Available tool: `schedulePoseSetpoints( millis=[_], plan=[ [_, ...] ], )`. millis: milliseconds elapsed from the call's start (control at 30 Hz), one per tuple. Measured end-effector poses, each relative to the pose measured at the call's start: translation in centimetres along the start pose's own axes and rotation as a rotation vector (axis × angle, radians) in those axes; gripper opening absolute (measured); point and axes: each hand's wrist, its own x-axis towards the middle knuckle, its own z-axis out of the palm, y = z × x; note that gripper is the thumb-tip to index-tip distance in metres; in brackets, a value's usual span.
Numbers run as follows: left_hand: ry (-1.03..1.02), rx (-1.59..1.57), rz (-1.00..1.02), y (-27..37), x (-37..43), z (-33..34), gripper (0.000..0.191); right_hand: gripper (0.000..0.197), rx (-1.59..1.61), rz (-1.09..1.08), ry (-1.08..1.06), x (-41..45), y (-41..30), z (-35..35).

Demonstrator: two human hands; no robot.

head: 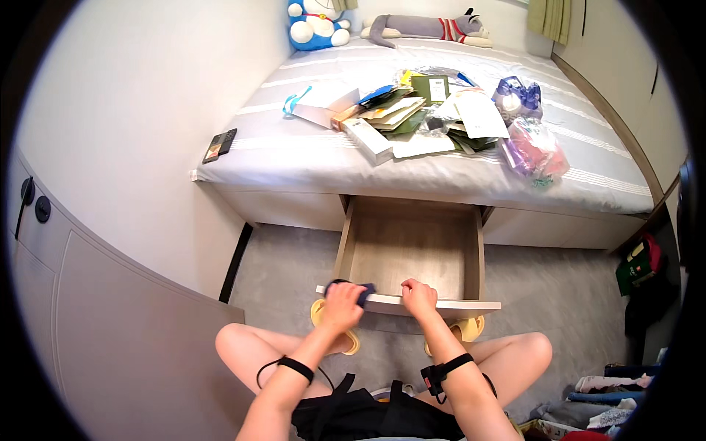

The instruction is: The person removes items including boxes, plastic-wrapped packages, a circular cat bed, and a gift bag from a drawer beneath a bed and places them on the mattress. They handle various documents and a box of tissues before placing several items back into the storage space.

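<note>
My left hand holds a dark navy cloth against the top edge of a drawer front, near its left end. The pale drawer front belongs to a wooden drawer pulled out from under the bed, its bare bottom showing. My right hand is at the middle of that same front edge, fingers curled over the inner side. Whether it grips the panel or only rests there I cannot tell. Black straps circle both my forearms, the right one carrying a small device.
On the bed lie paper folders, boxes, plastic bags and two phone-like devices. Plush toys sit at the back. A door stands left; folded clothes are stacked lower right. Yellow slippers flank the drawer.
</note>
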Motion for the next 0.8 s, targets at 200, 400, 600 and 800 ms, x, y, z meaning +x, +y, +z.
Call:
schedulePoseSetpoints(
  millis=[200,400,600,800],
  plan=[
    [0.031,0.078,-0.193,-1.5,-1.6,0.4,0.048,0.021,-0.254,-0.069,-0.021,-0.1,-0.6,0.6],
    [-0.024,-0.062,-0.101,8.3,0.4,3.9,0.059,0.030,-0.362,-0.019,-0.037,0.0,-0.4,1.0],
    [-0.019,0.036,-0.150,2.3,-1.7,1.8,0.058,0.029,-0.389,-0.066,-0.044,-0.2,-0.4,0.6],
    [0.008,0.134,-0.290,2.6,-1.7,1.4,0.059,0.027,-0.380,-0.047,-0.077,-0.3,-0.7,0.8]
  ],
)
